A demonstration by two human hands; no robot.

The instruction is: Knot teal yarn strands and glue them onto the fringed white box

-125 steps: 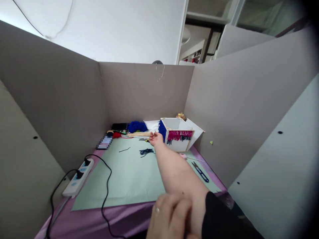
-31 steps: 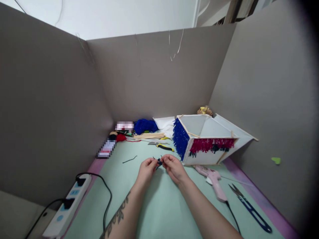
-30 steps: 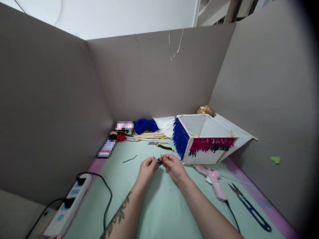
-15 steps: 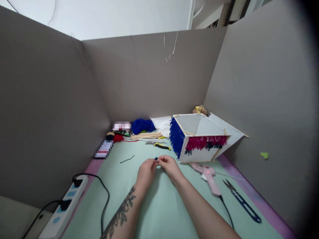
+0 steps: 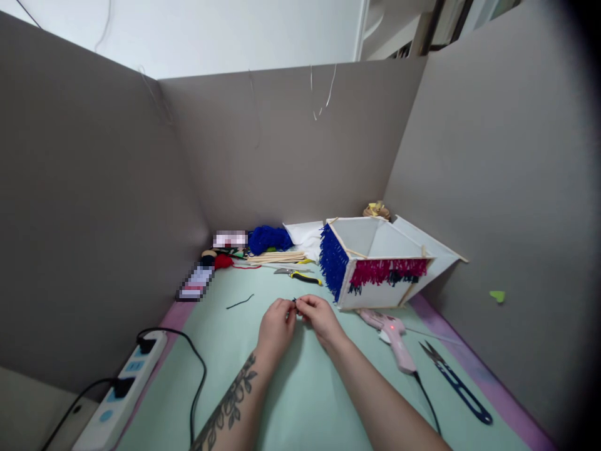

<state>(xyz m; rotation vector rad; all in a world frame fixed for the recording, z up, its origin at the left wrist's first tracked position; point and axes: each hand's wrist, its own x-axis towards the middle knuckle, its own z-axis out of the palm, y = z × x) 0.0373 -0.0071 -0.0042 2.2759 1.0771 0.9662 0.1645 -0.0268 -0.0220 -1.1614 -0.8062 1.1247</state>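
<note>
My left hand and my right hand meet above the middle of the table, fingertips pinched together. Between them is a small bit of dark navy yarn, mostly covered by the fingers. A loose dark strand of yarn lies on the mat to the left of my hands. To their right stands a white box-like frame with wooden sticks along its edges. Blue yarn fringe covers its left side, and magenta fringe with dark tufts below hangs on its front.
Right of my hands lie a pink glue gun with a red light and thread snips. Pruning shears, wooden sticks and blue yarn lie at the back. A power strip with a cable is at left. Grey partitions surround the table.
My fingertips have shifted slightly around the small piece of yarn. The whole view has tilted a little; the objects on the table stay where they were.
</note>
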